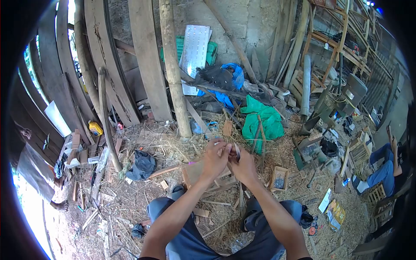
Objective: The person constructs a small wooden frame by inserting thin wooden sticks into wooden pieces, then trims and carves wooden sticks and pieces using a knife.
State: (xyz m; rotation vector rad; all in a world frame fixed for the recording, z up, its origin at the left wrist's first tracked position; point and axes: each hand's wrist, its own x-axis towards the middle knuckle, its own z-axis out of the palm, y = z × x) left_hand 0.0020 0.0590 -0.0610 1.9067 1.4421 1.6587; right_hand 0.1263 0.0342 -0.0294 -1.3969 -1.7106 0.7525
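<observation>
While straw and wood scraps cover the broad ground (112, 225), tall weathered planks (149, 56) lean along the left and middle of the view, with a round pole (172, 65) upright just beside them. At the upper right, a wooden rack (336, 43) stands near the corrugated wall (385, 60). A person in jeans (381, 171) is at the far right edge, and part of another person (32, 169) shows at the left edge. Beyond the hands, a white perforated panel (195, 54) leans upright in front of a green case (211, 52), and a crumpled green sheet (264, 121) lies to the right of the pole. Between the camera wearer's knees and the hands sits a wooden box-like piece (195, 172), partly hidden by the left forearm. A dark crumpled bag (142, 165) lies to its left, and a small wooden tray (279, 178) of dark bits lies to its right. Above the box-like piece, the two hands meet: the left hand (215, 159) is curled closed, its fingertips close against the other's, while the right hand (243, 165) pinches a thin greyish piece (237, 151), too small to identify. Anything inside the left fingers is hidden.
</observation>
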